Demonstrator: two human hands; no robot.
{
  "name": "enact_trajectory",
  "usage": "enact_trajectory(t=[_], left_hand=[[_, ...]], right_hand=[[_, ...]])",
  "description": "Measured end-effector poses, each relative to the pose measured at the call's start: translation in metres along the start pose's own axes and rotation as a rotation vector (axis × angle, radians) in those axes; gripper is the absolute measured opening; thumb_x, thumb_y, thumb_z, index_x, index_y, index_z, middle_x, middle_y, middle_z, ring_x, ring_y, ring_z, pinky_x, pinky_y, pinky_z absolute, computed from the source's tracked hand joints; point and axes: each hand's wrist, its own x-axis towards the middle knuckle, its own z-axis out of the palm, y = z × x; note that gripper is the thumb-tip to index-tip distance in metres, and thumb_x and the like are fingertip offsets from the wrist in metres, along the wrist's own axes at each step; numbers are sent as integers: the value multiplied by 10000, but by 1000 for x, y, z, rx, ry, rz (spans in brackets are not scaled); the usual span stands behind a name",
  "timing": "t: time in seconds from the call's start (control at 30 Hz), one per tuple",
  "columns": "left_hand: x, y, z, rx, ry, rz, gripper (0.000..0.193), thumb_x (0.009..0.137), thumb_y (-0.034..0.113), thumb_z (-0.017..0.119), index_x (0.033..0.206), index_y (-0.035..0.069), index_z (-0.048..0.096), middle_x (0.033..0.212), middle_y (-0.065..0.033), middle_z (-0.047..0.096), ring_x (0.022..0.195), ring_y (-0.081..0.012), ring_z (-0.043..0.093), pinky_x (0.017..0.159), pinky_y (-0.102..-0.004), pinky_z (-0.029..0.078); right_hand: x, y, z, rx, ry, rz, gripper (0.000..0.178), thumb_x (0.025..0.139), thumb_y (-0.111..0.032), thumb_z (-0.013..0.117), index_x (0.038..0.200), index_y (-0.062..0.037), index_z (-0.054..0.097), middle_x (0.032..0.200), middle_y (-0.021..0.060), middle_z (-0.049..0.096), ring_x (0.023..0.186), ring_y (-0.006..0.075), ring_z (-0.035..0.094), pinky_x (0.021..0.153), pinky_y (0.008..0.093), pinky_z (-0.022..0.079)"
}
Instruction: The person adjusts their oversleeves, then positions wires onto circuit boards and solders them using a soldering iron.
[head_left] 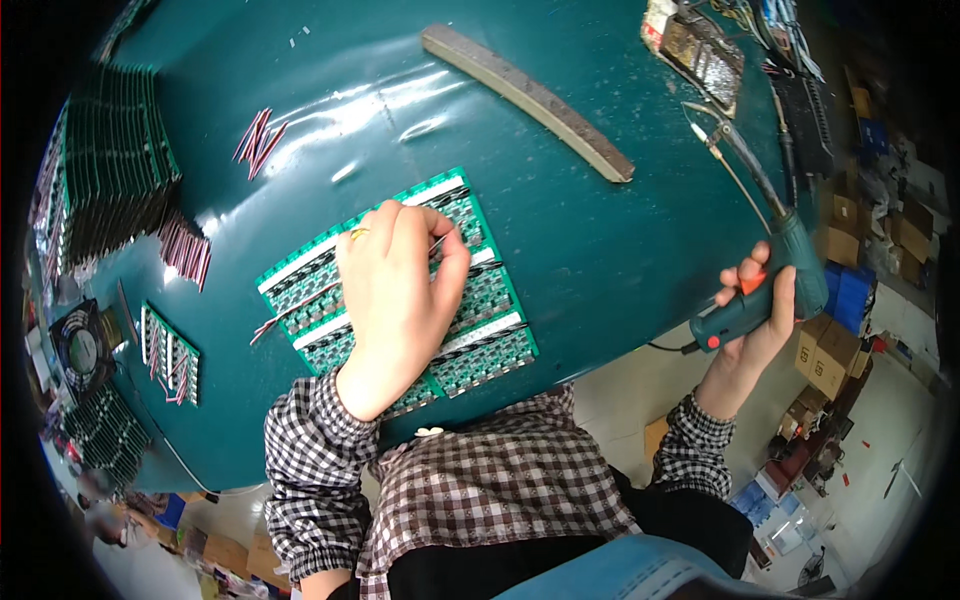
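Note:
My left hand (pixel 395 285) is over a panel of green circuit boards (pixel 500 300), thumb and forefinger pinched together on a thin wire. A red, black and white wire (pixel 295 308) runs out past the left side of that hand; its other end is hidden under the fingers. Off to the right, my right hand (pixel 752 345) grips a green soldering gun (pixel 798 262) by its handle, a finger near the orange trigger. The gun's long metal nozzle and thin feed tube point up and away, well apart from the boards.
A long, dull bar (pixel 530 100) lies across the far table. At the far right are a stained metal block (pixel 700 50) and tangled cables. Stacked circuit boards (pixel 115 150), bundled wires (pixel 185 252), loose wires (pixel 260 142), a small wired board (pixel 170 352) and a fan (pixel 82 345) are left.

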Motion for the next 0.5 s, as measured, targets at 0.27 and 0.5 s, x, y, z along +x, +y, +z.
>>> enact_trajectory(t=[0.27, 0.5], left_hand=[[-2, -5, 4, -7, 14, 15, 160, 672, 28, 663, 729, 94, 529, 649, 4, 480, 621, -161, 487, 596, -317, 312], [-1, -3, 1, -2, 9, 15, 161, 664, 11, 654, 728, 88, 528, 658, 2, 490, 586, -153, 481, 581, -315, 312]], right_hand=[[-12, 12, 15, 233, -142, 239, 407, 946, -325, 411, 1019, 73, 456, 756, 123, 563, 673, 227, 633, 469, 267, 552], [1, 2, 16, 131, -104, 95, 374, 938, -286, 448, 1027, 75, 480, 756, 111, 575, 675, 231, 641, 505, 267, 559]])
